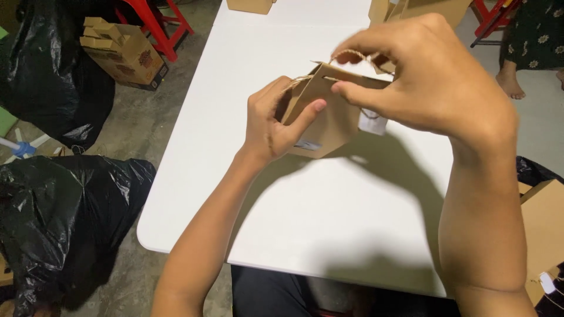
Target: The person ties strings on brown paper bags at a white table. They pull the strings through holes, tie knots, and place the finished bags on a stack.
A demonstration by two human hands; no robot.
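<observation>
A small brown paper bag (329, 120) with a twine handle (352, 54) is held above the white table (329, 217). My left hand (271, 120) grips the bag's left side, thumb pressed on its front. My right hand (432, 76) pinches the top edge of the bag near a slot, with the twine loop running under its fingers. A small white tag (373, 123) hangs at the bag's right side.
Black plastic sacks (59, 217) lie on the floor at the left, with an open cardboard box (123, 53) and a red stool (158, 20) behind them. More brown cartons (423, 9) stand at the table's far edge. Another person's bare feet (510, 82) are at the upper right.
</observation>
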